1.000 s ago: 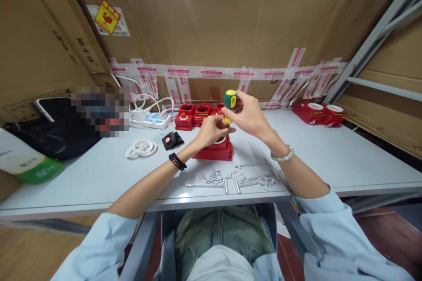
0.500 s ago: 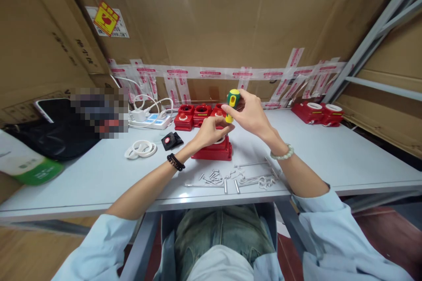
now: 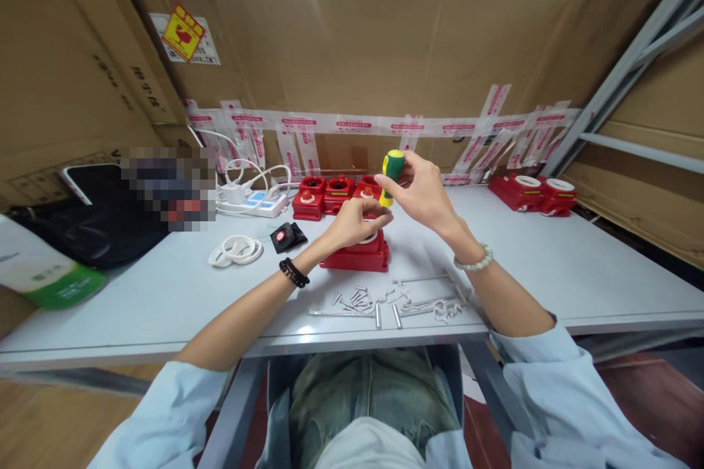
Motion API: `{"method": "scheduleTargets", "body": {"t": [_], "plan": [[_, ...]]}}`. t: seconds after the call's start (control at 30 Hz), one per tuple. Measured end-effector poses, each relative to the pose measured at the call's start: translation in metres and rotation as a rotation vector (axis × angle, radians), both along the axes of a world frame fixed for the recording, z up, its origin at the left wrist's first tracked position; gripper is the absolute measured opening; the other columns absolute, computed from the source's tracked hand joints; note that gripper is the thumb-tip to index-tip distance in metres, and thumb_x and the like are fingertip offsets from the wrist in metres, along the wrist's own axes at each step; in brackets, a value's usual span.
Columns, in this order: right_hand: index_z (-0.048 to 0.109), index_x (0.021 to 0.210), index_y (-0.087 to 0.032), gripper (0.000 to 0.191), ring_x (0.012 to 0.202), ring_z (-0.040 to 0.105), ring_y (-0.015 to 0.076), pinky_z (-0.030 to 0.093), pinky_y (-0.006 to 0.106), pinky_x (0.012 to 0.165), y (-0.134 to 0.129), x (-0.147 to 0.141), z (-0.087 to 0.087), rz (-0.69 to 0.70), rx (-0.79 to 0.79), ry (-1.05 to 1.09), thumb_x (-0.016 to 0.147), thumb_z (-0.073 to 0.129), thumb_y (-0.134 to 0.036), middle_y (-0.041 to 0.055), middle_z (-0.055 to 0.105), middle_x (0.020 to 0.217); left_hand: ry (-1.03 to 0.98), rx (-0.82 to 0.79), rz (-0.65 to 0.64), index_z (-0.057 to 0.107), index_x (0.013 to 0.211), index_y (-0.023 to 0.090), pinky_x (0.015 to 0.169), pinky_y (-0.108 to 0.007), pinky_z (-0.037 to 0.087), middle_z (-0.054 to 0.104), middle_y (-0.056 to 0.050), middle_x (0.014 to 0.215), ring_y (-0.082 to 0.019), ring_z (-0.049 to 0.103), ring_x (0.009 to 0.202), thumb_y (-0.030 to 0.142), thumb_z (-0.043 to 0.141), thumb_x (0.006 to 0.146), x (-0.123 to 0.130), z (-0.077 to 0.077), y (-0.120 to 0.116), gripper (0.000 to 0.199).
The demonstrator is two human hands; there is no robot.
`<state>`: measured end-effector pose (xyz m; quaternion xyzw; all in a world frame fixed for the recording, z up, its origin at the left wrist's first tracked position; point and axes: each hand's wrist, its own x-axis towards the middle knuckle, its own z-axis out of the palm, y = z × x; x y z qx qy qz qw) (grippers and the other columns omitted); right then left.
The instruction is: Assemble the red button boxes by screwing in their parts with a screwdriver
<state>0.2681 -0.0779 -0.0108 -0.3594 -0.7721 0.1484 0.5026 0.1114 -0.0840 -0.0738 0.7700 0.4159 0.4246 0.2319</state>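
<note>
My right hand point(image 3: 421, 187) is closed around the green and yellow handle of a screwdriver point(image 3: 392, 167), held nearly upright with its handle on top. Just below the handle, the thumb and fingers of my left hand point(image 3: 355, 222) are pinched together; what they grip is hidden. Under my left hand sits a red housing point(image 3: 355, 258) on the table, its top partly covered by the hand. The screwdriver's tip cannot be seen. Several loose screws point(image 3: 360, 299) lie in front of the housing, beside metal T-handled tools point(image 3: 344, 314).
Behind my hands stand several red housings point(image 3: 308, 204) next to a power strip point(image 3: 262, 203). White rings point(image 3: 239, 249) and a small black packet point(image 3: 286, 236) lie left. More red housings point(image 3: 520, 193) stand at the far right. A cardboard wall point(image 3: 352, 37) closes off the back.
The screwdriver handle has turned in my right hand, its yellow patch now facing left. My left hand keeps its place at the housing. The whole view has shifted slightly.
</note>
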Motion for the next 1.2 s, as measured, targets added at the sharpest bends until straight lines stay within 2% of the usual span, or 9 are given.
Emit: {"method": "scheduleTargets", "body": {"t": [0.1,0.27,0.37,0.5,0.7,0.8,0.93,1.07,1.2], "plan": [[0.057,0.091,-0.019,0.023,0.071,0.063,0.0186,0.053,0.036,0.068,0.002,0.001,-0.001,-0.002,0.007,0.01,0.08,0.068,-0.036,0.0035,0.068,0.079,-0.009,-0.005,-0.034,0.074,0.087,0.015,0.08,-0.029,0.051,0.078,-0.007,0.091,-0.019,0.07,0.084,0.027,0.065,0.082,-0.001,0.0,0.0,0.016],[0.058,0.095,-0.019,0.025,0.075,0.065,0.0184,0.053,0.035,0.07,-0.004,0.0,0.001,0.014,0.021,0.01,0.079,0.069,-0.034,0.0034,0.069,0.083,-0.02,0.016,0.074,0.064,0.067,0.015,0.068,-0.026,0.046,0.072,-0.004,0.071,-0.015,0.063,0.068,0.032,0.071,0.078,0.001,-0.002,0.003,0.021],[0.058,0.092,-0.018,0.023,0.075,0.066,0.0194,0.053,0.035,0.07,-0.005,0.0,0.002,-0.005,0.019,0.001,0.079,0.068,-0.034,0.0044,0.069,0.081,-0.006,0.003,0.047,0.066,0.075,0.014,0.072,-0.027,0.047,0.073,-0.005,0.079,-0.017,0.064,0.074,0.035,0.069,0.08,0.002,-0.001,0.002,0.022],[0.058,0.093,-0.018,0.023,0.073,0.067,0.0194,0.054,0.036,0.069,-0.003,0.001,0.001,-0.003,0.011,0.031,0.08,0.067,-0.035,0.0047,0.07,0.082,0.023,-0.002,-0.002,0.069,0.081,0.014,0.078,-0.028,0.049,0.074,-0.006,0.084,-0.018,0.068,0.081,0.026,0.064,0.081,0.001,0.001,0.001,0.013],[0.059,0.089,-0.018,0.022,0.073,0.068,0.0197,0.054,0.036,0.07,-0.004,-0.001,0.001,0.027,0.008,0.004,0.078,0.069,-0.034,0.0042,0.071,0.08,0.001,0.015,0.092,0.061,0.069,0.015,0.069,-0.027,0.046,0.07,-0.003,0.072,-0.016,0.063,0.07,0.033,0.071,0.078,0.003,0.001,0.0,0.022],[0.058,0.084,-0.019,0.019,0.07,0.067,0.0189,0.053,0.035,0.066,-0.003,0.0,0.001,0.001,0.024,0.006,0.079,0.067,-0.034,0.0038,0.07,0.077,0.012,0.016,0.053,0.065,0.078,0.015,0.076,-0.03,0.049,0.073,-0.006,0.082,-0.019,0.066,0.078,0.035,0.07,0.079,0.002,0.002,-0.001,0.021],[0.058,0.084,-0.02,0.02,0.066,0.065,0.0183,0.052,0.034,0.063,-0.001,0.005,0.003,-0.029,0.05,0.045,0.078,0.069,-0.036,0.0023,0.069,0.074,0.128,0.008,0.027,0.068,0.091,0.014,0.083,-0.032,0.052,0.074,-0.01,0.097,-0.023,0.069,0.091,0.026,0.07,0.075,0.0,0.005,-0.002,0.02],[0.058,0.083,-0.021,0.02,0.064,0.065,0.018,0.052,0.034,0.06,-0.002,0.008,0.007,-0.016,0.057,0.104,0.078,0.07,-0.036,0.0012,0.068,0.072,0.246,-0.021,0.043,0.071,0.077,0.015,0.073,-0.03,0.052,0.076,-0.007,0.084,-0.021,0.069,0.08,0.018,0.066,0.071,0.0,0.008,-0.002,0.009],[0.06,0.085,-0.021,0.02,0.065,0.065,0.0184,0.054,0.035,0.061,-0.004,0.009,0.008,-0.016,0.06,0.108,0.078,0.07,-0.036,0.0013,0.069,0.073,0.277,-0.062,0.06,0.071,0.065,0.017,0.058,-0.027,0.046,0.072,-0.004,0.065,-0.017,0.064,0.061,0.011,0.061,0.067,0.004,0.011,-0.003,0.011]]}}
